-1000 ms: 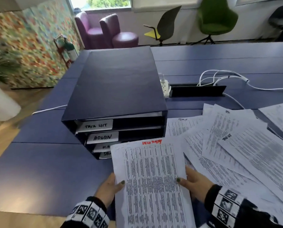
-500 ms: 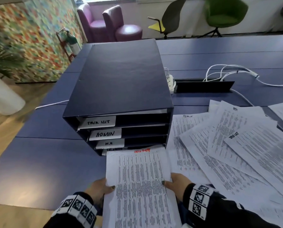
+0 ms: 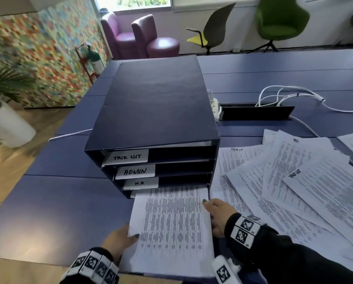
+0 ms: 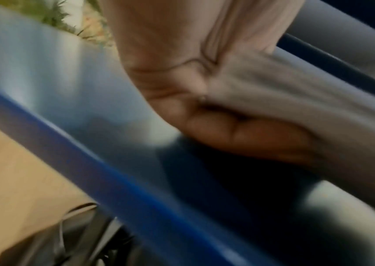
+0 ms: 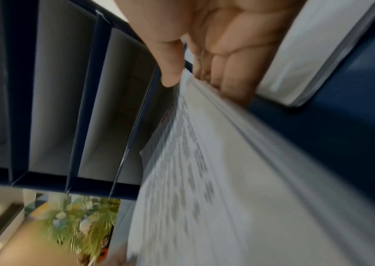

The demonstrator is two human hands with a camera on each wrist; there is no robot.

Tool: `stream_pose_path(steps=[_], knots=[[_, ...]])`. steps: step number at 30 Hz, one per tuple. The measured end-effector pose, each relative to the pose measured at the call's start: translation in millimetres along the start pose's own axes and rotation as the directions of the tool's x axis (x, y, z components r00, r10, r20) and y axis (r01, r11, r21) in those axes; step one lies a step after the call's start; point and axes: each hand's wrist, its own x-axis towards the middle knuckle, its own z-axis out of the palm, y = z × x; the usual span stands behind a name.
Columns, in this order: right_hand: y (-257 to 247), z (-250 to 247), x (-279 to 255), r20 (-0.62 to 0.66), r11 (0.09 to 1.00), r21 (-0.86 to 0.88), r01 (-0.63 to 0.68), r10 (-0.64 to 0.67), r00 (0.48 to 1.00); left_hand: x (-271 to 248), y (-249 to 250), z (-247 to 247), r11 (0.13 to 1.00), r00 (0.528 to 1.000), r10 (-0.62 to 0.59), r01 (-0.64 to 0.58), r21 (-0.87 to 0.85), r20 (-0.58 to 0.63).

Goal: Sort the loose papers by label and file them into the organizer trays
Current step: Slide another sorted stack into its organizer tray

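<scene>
Left hand & right hand each pinch a side edge of the white printed paper stack, keeping it flat & square w/ the bottom slot of the dark-blue four-tray cardboard organizer. Stack's front edge is at the slot mouth, probably so it enters w/o buckling.

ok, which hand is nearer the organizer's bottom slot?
Right. The right hand grips the paper stack's right edge just short of the organizer. The left hand grips the left edge farther back.
</scene>
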Motion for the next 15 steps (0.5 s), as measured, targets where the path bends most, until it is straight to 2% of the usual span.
stream_pose_path(steps=[1, 3, 5, 7, 8, 10, 11, 13, 15], knots=[[3, -1, -3, 0.055, 0.997, 0.064, -0.052, 0.048, 0.997, 2, 5, 0, 1.000, 0.999, 0.020, -0.020, 0.006, -0.046], [13, -3, -9, 0.169, 0.990, 0.047, -0.133, 0.124, 0.978, 11, 12, -1, 0.999, 0.994, 0.016, -0.020, -0.033, -0.109], [20, -4, -11, 0.225, 0.992, -0.012, -0.124, 0.123, 0.967, 17, 27, -8, 0.997, 0.992, 0.009, -0.019, -0.077, -0.122], [17, -6, -8, 0.197, 0.996, -0.035, -0.082, 0.087, 0.977, 25, 38, -15, 0.984, 0.991, -0.018, -0.005, -0.176, -0.129], [14, -7, -7, 0.174, 0.998, -0.027, -0.054, 0.058, 0.983, 28, 44, -17, 0.962, 0.995, -0.033, 0.006, -0.274, -0.096], [5, -6, -1, 0.134, 0.999, 0.042, -0.026, 0.021, 0.991, 28, 53, -21, 0.898, 0.998, -0.054, 0.034, -0.439, -0.034], [2, -5, 3, 0.123, 0.993, 0.109, -0.039, 0.026, 0.992, 25, 57, -23, 0.885, 0.997, -0.066, 0.047, -0.463, -0.026], [-5, -2, 9, 0.147, 0.953, 0.282, -0.107, 0.067, 0.987, 28, 55, -21, 0.794, 0.996, -0.079, 0.039, -0.607, -0.038], [-9, -1, 14, 0.197, 0.901, 0.399, -0.171, 0.099, 0.975, 24, 56, -20, 0.582, 0.999, -0.052, 0.019, -0.813, -0.015]])
